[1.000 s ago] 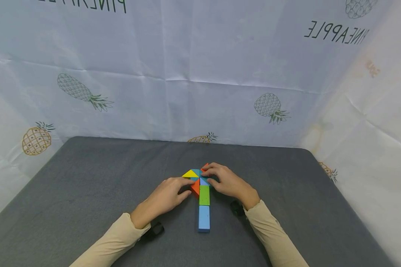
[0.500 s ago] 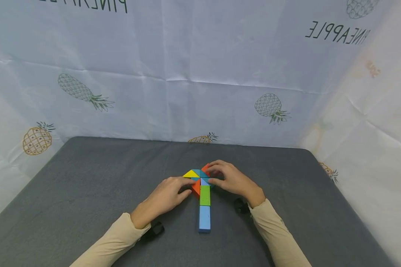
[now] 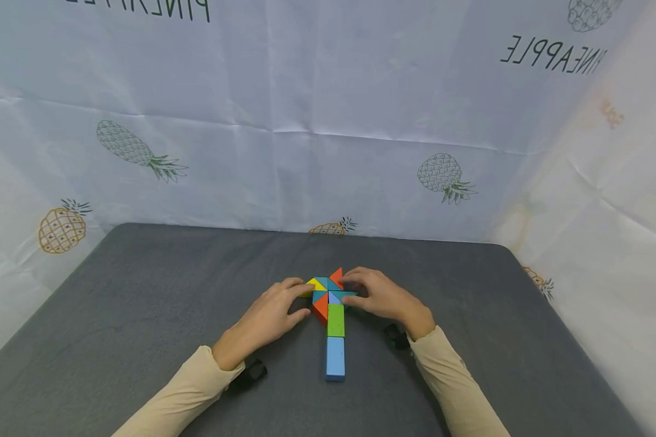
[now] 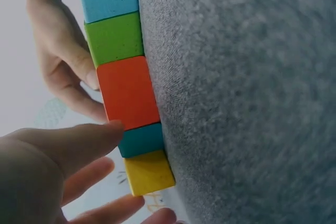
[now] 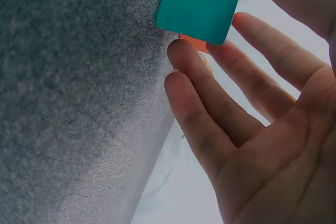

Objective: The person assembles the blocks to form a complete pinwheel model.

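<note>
Coloured wooden blocks lie together as a pinwheel shape on a stick. The stick is a green block (image 3: 336, 320) above a light blue block (image 3: 336, 358). Triangles in yellow (image 3: 319, 284), red and teal form the top. My left hand (image 3: 270, 315) has its index finger over the yellow triangle; its thumb is at the edge of the left red triangle (image 4: 128, 92) in the left wrist view. My right hand (image 3: 382, 297) is at the other side, fingertips by the upper red triangle (image 3: 336, 277) and thumb on the teal triangle (image 5: 199, 3). Both hands' fingers are loosely extended.
A dark grey cloth covers the table (image 3: 142, 291). Behind it hangs a pale curtain (image 3: 284, 170) printed with pineapples. Black wrist cameras sit under both wrists, the left camera (image 3: 254, 371) near the cloth.
My left index finger has moved from the left red triangle up to the yellow one. My right fingers have drawn back rightward, uncovering more of the upper red triangle.
</note>
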The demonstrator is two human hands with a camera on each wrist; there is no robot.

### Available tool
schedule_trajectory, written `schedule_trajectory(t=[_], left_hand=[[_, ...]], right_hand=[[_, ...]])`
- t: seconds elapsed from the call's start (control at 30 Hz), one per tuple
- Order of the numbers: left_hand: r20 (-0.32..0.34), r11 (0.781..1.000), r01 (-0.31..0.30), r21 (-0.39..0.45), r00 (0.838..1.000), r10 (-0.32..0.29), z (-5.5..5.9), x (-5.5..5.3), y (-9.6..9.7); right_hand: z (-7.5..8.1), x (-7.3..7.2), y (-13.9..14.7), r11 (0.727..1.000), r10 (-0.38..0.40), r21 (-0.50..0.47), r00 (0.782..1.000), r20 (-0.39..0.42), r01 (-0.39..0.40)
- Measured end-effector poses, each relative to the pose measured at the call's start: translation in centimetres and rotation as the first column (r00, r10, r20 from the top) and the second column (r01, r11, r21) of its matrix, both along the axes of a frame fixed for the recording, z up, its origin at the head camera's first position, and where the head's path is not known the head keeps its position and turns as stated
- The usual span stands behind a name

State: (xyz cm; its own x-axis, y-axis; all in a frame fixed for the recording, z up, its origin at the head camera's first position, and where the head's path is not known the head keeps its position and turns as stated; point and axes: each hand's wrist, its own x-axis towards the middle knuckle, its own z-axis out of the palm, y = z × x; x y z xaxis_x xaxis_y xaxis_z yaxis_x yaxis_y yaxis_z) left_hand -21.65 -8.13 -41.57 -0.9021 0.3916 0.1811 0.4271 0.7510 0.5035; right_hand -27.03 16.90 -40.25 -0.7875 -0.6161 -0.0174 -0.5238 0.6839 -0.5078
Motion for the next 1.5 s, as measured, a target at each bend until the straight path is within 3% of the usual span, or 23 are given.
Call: schedule_trajectory(t=[0.1,0.3,0.57,0.97,1.5], left_hand=[[-0.003,1.0,-0.003,-0.023,1.0,0.003,-0.03,0.03,0.03],[-0.107,1.0,-0.005,-0.026,0.994,0.002,0.27,0.04,0.26],[-0.018,0.998,0.062,-0.015,0.998,-0.062,0.3,0.08,0.43],[-0.037,0.997,0.074,-0.015,0.997,-0.074,0.15,0.04,0.52],[-0.004,0.997,0.079,-0.003,0.997,-0.079,0.23,0.09,0.57]], right_hand=[[0.11,0.09,-0.01,1.0,0.006,0.003,1.0,-0.002,-0.006],[0.62,0.04,0.33,0.999,0.003,-0.037,0.999,0.035,-0.002],[0.92,-0.05,0.52,1.0,-0.013,-0.018,0.995,0.102,0.015],[0.74,-0.16,0.19,1.0,-0.017,-0.017,0.999,0.034,0.017],[0.6,0.08,0.3,1.0,-0.022,-0.004,0.999,0.03,0.022]])
